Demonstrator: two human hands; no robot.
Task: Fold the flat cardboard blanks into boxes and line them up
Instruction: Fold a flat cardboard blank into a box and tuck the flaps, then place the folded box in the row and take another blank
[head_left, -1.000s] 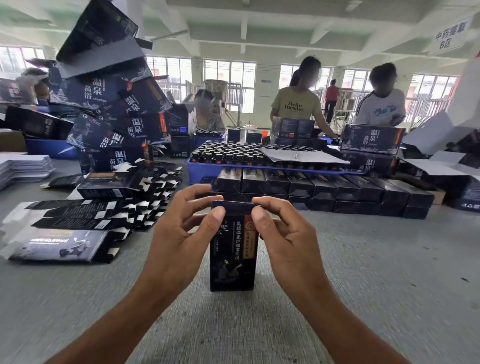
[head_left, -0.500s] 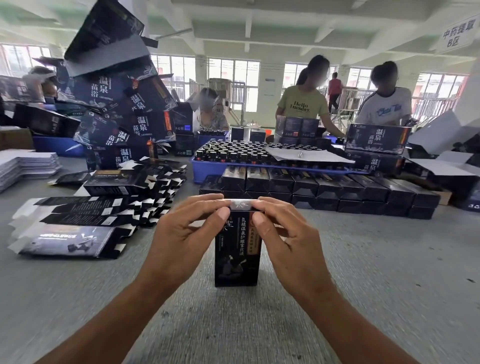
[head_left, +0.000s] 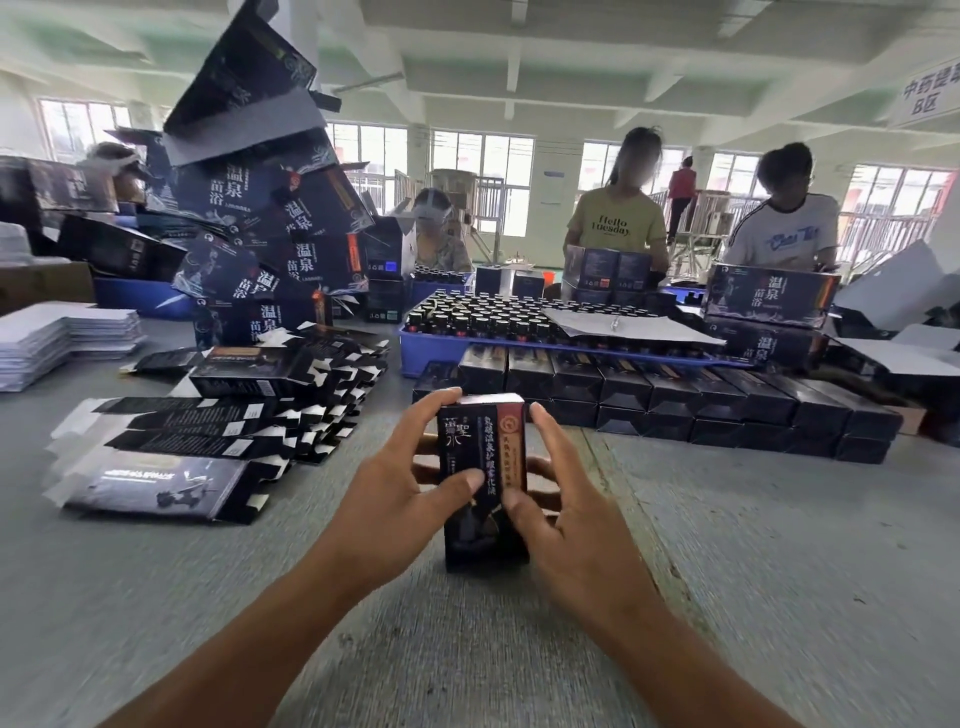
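You held the box (head_left: 483, 467) upright on the table (head_left: 779, 571), left hand (head_left: 395, 499) and right hand (head_left: 566, 525) clamped on its sides. Flat blanks (head_left: 208, 431) lay toward the left edge; finished boxes (head_left: 675, 395) lined the far side.

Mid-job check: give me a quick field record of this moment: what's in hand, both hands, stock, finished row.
in hand: upright dark printed cardboard box, top flap shut, standing on the grey table
left hand: grips the box's left side
right hand: grips its right side
stock: fanned pile of flat dark cardboard blanks, left
finished: row of folded dark boxes behind
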